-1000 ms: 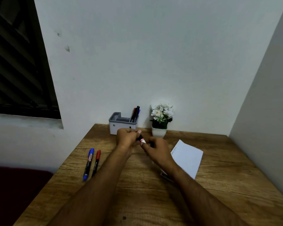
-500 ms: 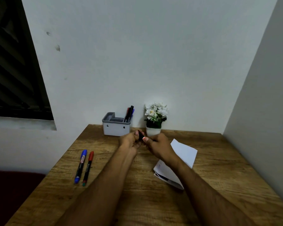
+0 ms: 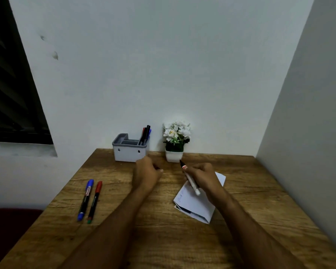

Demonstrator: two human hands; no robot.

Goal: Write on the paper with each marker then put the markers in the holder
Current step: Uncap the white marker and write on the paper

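My right hand point(image 3: 204, 177) grips a white-bodied marker point(image 3: 192, 183) above the paper, its dark tip pointing up and away towards the plant pot. My left hand point(image 3: 146, 173) is curled a short way to the left, with a small dark piece that looks like the marker's cap pinched in its fingers. The folded white paper point(image 3: 196, 207) lies on the table under my right wrist, with faint writing on its left part. A blue marker point(image 3: 85, 199) and a red marker point(image 3: 94, 202) lie side by side at the left. The grey-and-white holder point(image 3: 128, 153) stands at the back with several markers point(image 3: 145, 135) in its right compartment.
A small white pot of white flowers point(image 3: 175, 141) stands against the back wall just right of the holder. The wooden table point(image 3: 163, 239) is boxed in by a wall behind and another wall on the right. Its left edge drops off beside the two loose markers.
My hands were joined on the marker and have pulled apart. The right hand now has the marker with its tip bare, and the left has moved left.
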